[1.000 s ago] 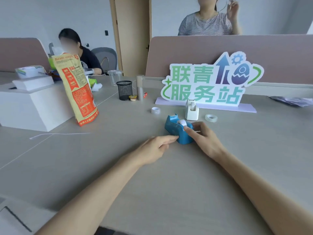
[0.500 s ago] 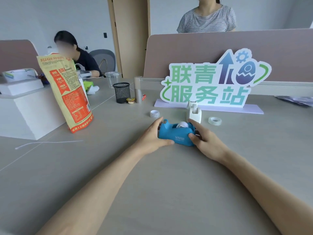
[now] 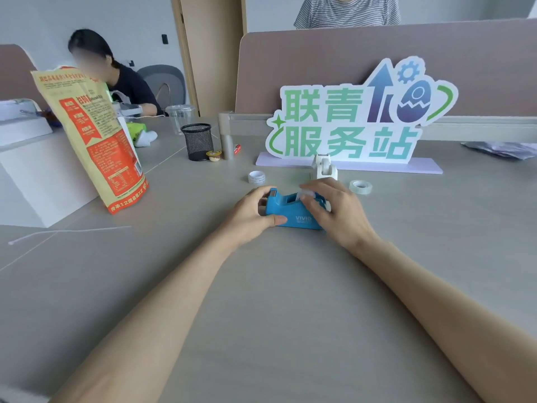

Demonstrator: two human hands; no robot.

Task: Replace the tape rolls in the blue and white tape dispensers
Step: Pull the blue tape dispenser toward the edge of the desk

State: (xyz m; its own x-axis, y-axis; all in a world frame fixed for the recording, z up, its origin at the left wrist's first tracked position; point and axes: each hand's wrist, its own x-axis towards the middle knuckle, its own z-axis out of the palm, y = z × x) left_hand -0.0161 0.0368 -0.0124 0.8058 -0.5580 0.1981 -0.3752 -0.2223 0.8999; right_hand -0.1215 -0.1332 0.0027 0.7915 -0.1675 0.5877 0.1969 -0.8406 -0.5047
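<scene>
Item: blue tape dispenser [image 3: 293,212], lying on the desk [image 3: 279,286] straight ahead of the person, long axis running left to right across the view, cutter end to the left, roll well to the right.

Left hand [image 3: 250,213]: bracing the cutter end, thumb lying along the near face, fingers [image 3: 263,191] curling over the far top edge, clamped on the body.

Right hand [image 3: 337,212]: covering the roll end from above, its fingers bending down around a pale tape roll [image 3: 308,194] sitting in the well. Whether they are pinching the roll or only touching it cannot be told; the view there is blurred.

Governing relation: the roll is lying directly under the right hand's fingers, so that hand is the nearer one for lifting it upward out of the well, while the left is holding the dispenser down against the pull.

Awaiting: white tape dispenser [image 3: 325,167], standing just beyond the blue one, untouched. Loose clear roll [image 3: 360,186] lying near the right hand; a second loose roll [image 3: 256,177] lying beyond the left hand.

Progress, as judged: an early stage, neither dispenser evidently finished.
</scene>
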